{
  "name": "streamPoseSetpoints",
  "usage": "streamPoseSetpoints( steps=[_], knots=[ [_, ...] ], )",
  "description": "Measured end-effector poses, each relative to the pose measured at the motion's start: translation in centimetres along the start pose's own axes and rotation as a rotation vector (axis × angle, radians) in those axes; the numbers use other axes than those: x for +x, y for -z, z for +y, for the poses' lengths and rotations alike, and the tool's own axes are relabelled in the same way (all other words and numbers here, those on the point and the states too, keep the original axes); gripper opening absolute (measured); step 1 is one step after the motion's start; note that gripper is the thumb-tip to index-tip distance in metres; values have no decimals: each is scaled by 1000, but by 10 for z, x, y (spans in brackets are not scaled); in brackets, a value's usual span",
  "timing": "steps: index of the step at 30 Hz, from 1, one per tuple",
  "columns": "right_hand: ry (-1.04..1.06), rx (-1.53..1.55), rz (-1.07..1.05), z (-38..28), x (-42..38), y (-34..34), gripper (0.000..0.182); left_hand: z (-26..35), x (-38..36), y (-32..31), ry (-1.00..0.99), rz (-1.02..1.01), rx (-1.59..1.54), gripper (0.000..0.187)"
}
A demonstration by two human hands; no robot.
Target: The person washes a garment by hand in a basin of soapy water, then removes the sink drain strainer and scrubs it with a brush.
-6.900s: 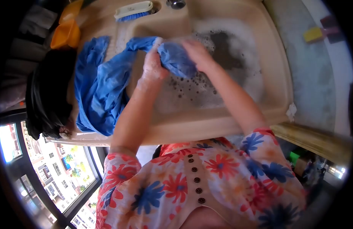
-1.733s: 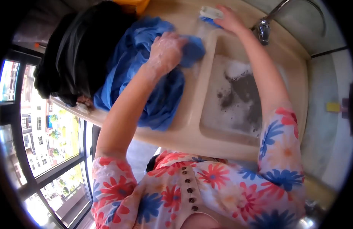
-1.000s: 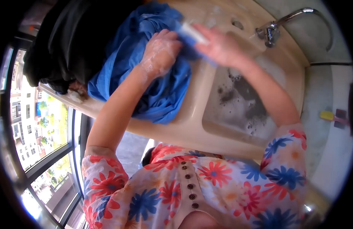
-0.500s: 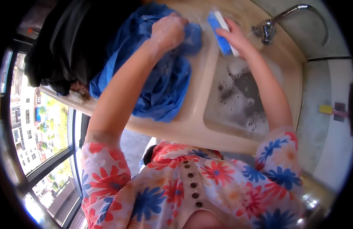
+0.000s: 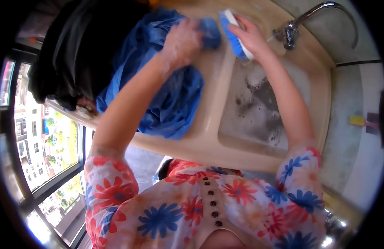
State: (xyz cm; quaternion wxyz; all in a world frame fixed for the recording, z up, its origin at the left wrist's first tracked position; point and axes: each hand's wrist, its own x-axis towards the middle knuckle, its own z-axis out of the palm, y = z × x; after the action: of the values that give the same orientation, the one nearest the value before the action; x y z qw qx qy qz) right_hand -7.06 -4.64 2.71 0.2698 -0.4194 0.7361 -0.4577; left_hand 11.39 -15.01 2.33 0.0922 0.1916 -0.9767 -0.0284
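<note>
A wet blue garment point(image 5: 175, 103) lies bunched on the left side of the beige washbasin. My left hand point(image 5: 182, 43), wet with suds and slightly blurred, is closed on the upper part of this cloth, and a fold of it sticks out to the right of the fingers. In my right hand point(image 5: 252, 37) is a scrubbing brush point(image 5: 235, 37) with a white back and blue bristles. The brush is held above the top of the sink basin, bristles facing left toward the garment and apart from it.
Grey soapy water point(image 5: 258, 108) with foam stands in the right basin of the sink point(image 5: 212, 143). A chrome faucet point(image 5: 289, 35) rises at the back right. Dark clothes point(image 5: 75, 50) are heaped at the left, near a window point(image 5: 50, 145). A yellow-ended item point(image 5: 358, 120) is at the right wall.
My left hand has moved slightly down and left, its fingers blurring over the blue garment. The brush in my right hand has shifted a little left, turning its bristles more into view.
</note>
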Motion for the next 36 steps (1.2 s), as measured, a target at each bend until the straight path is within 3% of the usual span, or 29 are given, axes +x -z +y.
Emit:
streamPoseSetpoints(
  steps=[1, 4, 7, 10, 14, 17, 21, 26, 30, 33, 36],
  knots=[
    [42, -173, -41, -8, 4, -8, 54, 5, -15, -3, -19, -91, -91, 37],
    [124, -859, -142, -34, -7, -54, 54, 4, -39, -17, -60, -49, -13, 41],
    [73, -883, -9, -24, 17, -70, 56, 10, -42, -13, -4, -50, -102, 45],
    [18, -926, -42, -33, 42, -77, 57, 12, -44, -10, 19, -40, -104, 45],
    [87, -868, -156, -35, -5, -51, 50, 10, -44, -14, 27, -15, -130, 45],
    [82, -934, -57, -37, -12, -72, 48, 12, -44, -15, 53, 19, -200, 45],
    [-13, -874, 24, -43, 58, -88, 49, 12, -45, -16, 51, 10, -195, 44],
    [90, -907, -134, -43, -31, -63, 49, 10, -42, -29, 119, 51, -270, 44],
    [-55, -876, -21, -35, 49, -89, 58, 11, -45, -18, 87, 24, -271, 44],
    [-68, -882, 1, -44, 61, -87, 58, 13, -46, -12, 59, 9, -200, 43],
    [60, -927, -78, -35, -2, -67, 56, 10, -46, -28, 110, 103, -284, 42]
  ],
)
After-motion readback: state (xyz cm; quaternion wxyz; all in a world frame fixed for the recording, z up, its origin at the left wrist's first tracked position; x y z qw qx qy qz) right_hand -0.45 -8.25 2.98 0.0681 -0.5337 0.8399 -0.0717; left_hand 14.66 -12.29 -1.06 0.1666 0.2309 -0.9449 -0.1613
